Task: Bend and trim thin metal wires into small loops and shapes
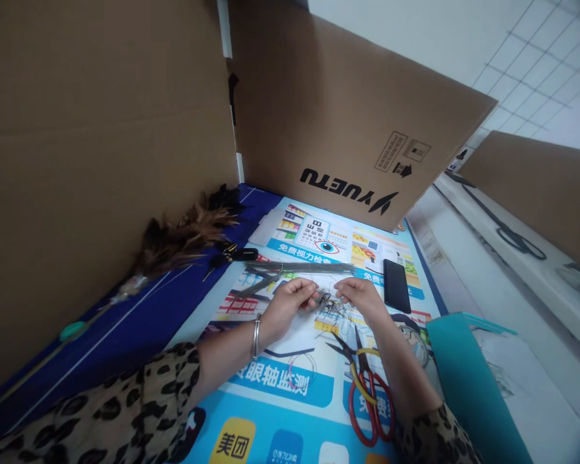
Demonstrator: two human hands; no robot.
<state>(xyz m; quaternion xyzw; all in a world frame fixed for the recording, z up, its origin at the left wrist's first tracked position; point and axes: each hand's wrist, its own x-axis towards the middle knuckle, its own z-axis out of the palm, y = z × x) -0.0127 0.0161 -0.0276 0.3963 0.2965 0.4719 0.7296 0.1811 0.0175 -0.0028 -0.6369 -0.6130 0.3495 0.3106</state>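
My left hand [288, 305], with a silver bangle at the wrist, is closed in a pinch on what looks like thin wire. Opposite it, the thumb and finger of my right hand [366, 299] are also pinched together on thin wire. A loose tangle of thin wires [333, 304] lies between and just below the fingertips. Beyond the hands lies a bundle of straight thin wires [314, 267]. Red-handled scissors [374, 412] and yellow-handled pliers [363, 380] overlap beside my right forearm. A thin looped strand [303, 372] rests nearer me.
A black phone [396, 287] lies right of my right hand. A teal box [473, 386] stands at the right. Keys with a black fob [244, 254] and a feather duster [188, 229] are at the left. Cardboard panels [348, 116] wall the back and left.
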